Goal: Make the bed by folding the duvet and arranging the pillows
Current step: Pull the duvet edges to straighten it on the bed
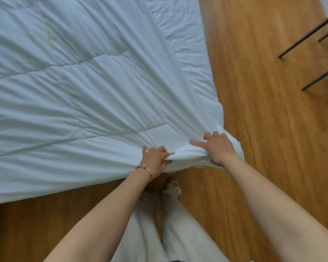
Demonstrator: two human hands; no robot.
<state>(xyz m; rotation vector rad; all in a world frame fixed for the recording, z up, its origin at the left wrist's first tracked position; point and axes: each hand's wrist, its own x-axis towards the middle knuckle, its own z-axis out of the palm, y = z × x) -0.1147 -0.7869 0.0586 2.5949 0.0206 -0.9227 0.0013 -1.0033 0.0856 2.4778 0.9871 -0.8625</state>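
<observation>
our fingers (164, 151) on the left hand (155, 159) are curling tightly around a bunched fold of the white duvet (74, 82), the thumb tucking under the cloth so that the hand is gripping it. on the right hand (219, 148) the fingers are lying fairly straight and a little spread over the top of the gathered corner, the fingertips pressing into the cloth, while the thumb is running along the near side of the bunch; whether it is hooking under the fabric we cannot tell. the two hands are sitting close together, with one puffed ridge of duvet rising between them. the duvet is lying spread across the bed, filling the left and upper part of the view, with creases fanning out from the corner we are holding; that corner is hanging just past the bed's edge over the wooden floor (273, 129). a thin bracelet (146, 168) is circling our left wrist. below, our pale trousers (178, 233) and one sandalled foot (173, 185) are showing. dark chair legs (307, 36) are standing at upper right.
</observation>
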